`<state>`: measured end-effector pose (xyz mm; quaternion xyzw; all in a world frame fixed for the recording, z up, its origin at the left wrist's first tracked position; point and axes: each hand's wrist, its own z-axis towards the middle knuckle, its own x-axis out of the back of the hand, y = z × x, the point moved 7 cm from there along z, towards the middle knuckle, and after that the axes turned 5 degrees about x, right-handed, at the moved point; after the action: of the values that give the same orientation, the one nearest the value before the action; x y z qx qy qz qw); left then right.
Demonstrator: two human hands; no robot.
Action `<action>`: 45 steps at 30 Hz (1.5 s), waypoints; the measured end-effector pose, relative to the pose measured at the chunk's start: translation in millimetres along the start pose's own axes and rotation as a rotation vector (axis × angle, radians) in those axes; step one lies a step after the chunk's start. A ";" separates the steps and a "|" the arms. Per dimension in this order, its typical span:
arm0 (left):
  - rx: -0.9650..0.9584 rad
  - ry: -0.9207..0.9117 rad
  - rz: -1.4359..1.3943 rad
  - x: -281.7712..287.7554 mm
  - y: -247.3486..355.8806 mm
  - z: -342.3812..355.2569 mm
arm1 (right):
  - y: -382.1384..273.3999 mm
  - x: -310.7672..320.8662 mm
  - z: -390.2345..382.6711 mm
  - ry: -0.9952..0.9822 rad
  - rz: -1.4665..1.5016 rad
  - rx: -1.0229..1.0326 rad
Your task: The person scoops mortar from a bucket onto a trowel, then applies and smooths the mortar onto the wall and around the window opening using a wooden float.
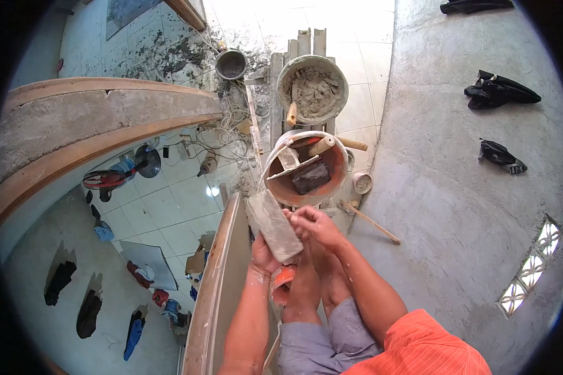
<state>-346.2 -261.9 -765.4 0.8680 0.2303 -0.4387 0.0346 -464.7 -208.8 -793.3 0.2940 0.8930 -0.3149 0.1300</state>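
My left hand (261,250) grips a grey, plaster-coated rectangular slab (274,226) from below its left side. My right hand (316,225) is at the slab's upper right edge, fingers curled and pinched; what lies between them is too small to make out. Just beyond both hands stands a bucket (338,178) with a reddish interior, holding a wooden-handled tool (322,145) and flat plates. Behind it, another bucket (327,94) holds grey mortar and a handled tool (291,114). An orange container (283,276) sits below the slab, beside my legs.
A wooden-trimmed ledge (216,269) runs along my left, with a lower tiled area (153,212) holding a fan and scattered items. A small dark bucket (231,64) and tangled cables (222,140) lie ahead. A wooden stick (375,226) lies beside a concrete surface (431,169) on my right.
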 end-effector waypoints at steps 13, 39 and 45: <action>-0.141 0.273 0.049 66.8 20.1 -30.9 | -39.7 130.8 98.9 0.784 -1.207 0.142; -0.106 0.311 0.087 98.1 14.6 -29.7 | 48.1 118.5 117.2 -0.312 1.055 0.052; -0.175 0.361 0.052 73.4 25.3 -27.0 | -144.6 42.1 74.9 0.197 0.767 0.181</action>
<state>-277.9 -250.2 -809.5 0.9319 0.2472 -0.2532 0.0793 -582.3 -329.0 -798.2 0.6448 0.6955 -0.2910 0.1257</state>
